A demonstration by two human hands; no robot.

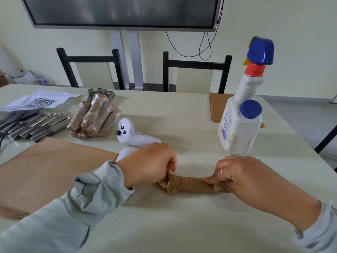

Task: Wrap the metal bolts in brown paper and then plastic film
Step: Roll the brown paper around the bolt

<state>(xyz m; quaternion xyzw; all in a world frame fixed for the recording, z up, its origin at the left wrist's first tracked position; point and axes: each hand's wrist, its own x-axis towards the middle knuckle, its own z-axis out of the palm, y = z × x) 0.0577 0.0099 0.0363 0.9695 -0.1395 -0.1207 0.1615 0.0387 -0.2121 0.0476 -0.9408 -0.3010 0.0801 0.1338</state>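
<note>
Near the table's [182, 225] front edge lies a roll of brown paper [189, 183], stretched between both hands — the left hand [151, 163] pinches its crumpled left end, the right hand [242, 174] grips the right end with curled fingers. A brown paper sheet [51, 172] covers the front-left corner. Further back sit a white controller [131, 134], wrapped bundles [94, 117] and bare bolts [36, 125]; the spray bottle [242, 110] label is unreadable — a QR-code sheet [42, 102] lies at the far left.
</note>
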